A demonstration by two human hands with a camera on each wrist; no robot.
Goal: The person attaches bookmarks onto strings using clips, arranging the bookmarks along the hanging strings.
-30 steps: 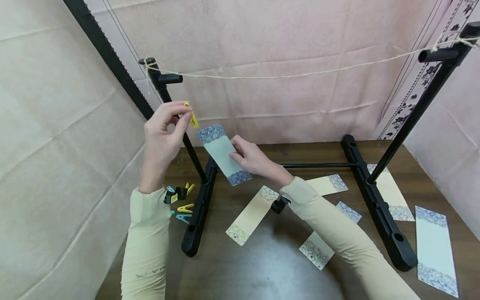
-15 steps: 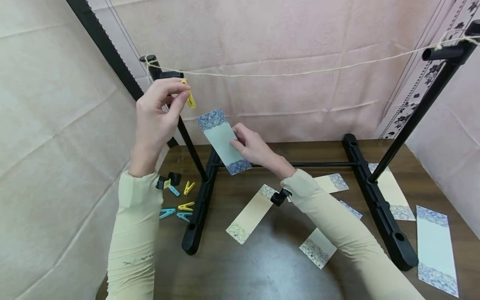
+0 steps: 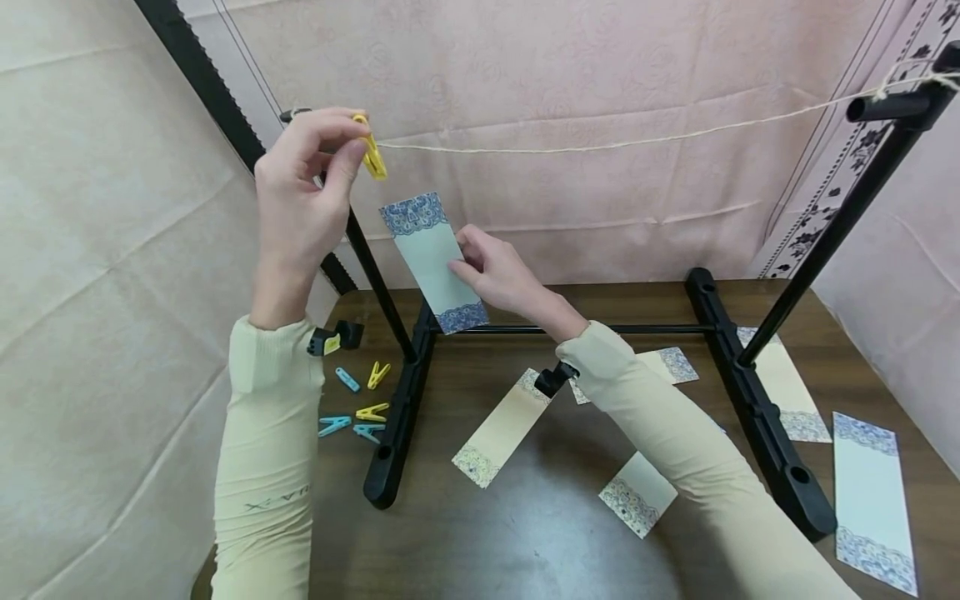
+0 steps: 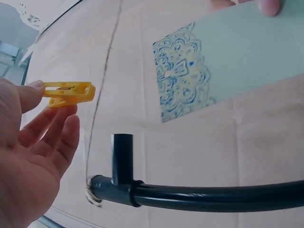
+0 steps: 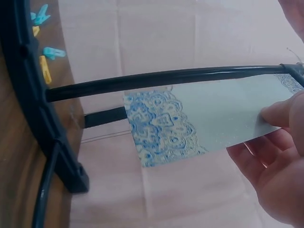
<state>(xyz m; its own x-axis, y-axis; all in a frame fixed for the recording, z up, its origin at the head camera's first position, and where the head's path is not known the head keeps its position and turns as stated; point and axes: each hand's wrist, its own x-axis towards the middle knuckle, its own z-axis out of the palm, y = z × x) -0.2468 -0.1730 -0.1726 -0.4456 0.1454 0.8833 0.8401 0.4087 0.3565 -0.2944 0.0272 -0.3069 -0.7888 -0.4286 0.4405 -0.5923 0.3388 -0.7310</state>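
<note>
My left hand (image 3: 303, 200) pinches a yellow clothespin (image 3: 372, 152) between thumb and fingers, up near the left end of a string (image 3: 525, 151). In the left wrist view the clothespin (image 4: 71, 92) lies close beside the string (image 4: 105, 71); whether they touch I cannot tell. My right hand (image 3: 506, 275) holds a pale blue card (image 3: 435, 258) by its right long edge, thumb in front. Blue lace patterns band both ends of the card. It hangs tilted below the string, its upper end lower than the clothespin. In the right wrist view the thumb presses on the card (image 5: 223, 109).
A black frame (image 3: 390, 442) carries the string between its two posts. Blue and yellow clothespins (image 3: 372, 412) lie on the brown table (image 3: 525, 533) left of the frame's foot. Several patterned cards, among them a cream card (image 3: 502, 429) and a blue card (image 3: 873, 492), lie about.
My left hand has risen with the yellow clothespin from below the string to its height. The right hand has lifted the card upward and slightly left.
</note>
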